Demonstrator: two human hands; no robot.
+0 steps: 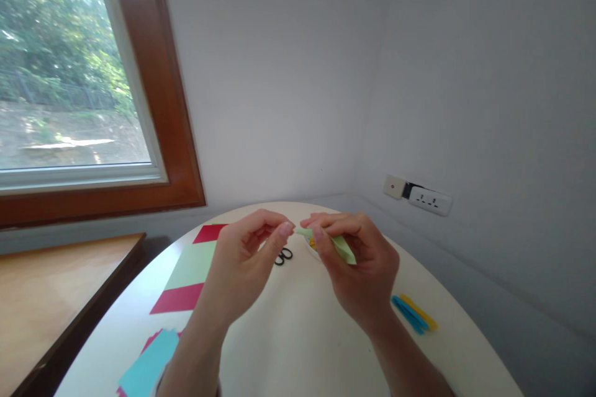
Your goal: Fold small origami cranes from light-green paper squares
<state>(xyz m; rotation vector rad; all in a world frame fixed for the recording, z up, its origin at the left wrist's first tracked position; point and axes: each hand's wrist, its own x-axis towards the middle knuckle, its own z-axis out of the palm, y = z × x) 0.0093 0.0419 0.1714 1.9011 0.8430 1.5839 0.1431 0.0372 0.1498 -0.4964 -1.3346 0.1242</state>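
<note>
Above the round white table, both my hands meet around a folded piece of pale green paper (343, 250). My right hand (363, 267) is closed on it, thumb against fingers, with part of the paper sticking out below the fingers. The thumb and forefinger of my left hand (246, 260) are pinched together at the paper's narrow left tip. Black scissor handles (283, 255) show just behind my left hand, the blades hidden. Behind my right hand, a white dish (318, 255) with small yellow pieces is partly covered.
Red and pale green paper (189, 267) lies on the table's left side. Nearer me is a stack of light blue and red paper (149, 363). Blue and yellow strips (412, 315) lie at the right. Walls stand behind the table (298, 335), and a wooden surface (60, 304) is at left.
</note>
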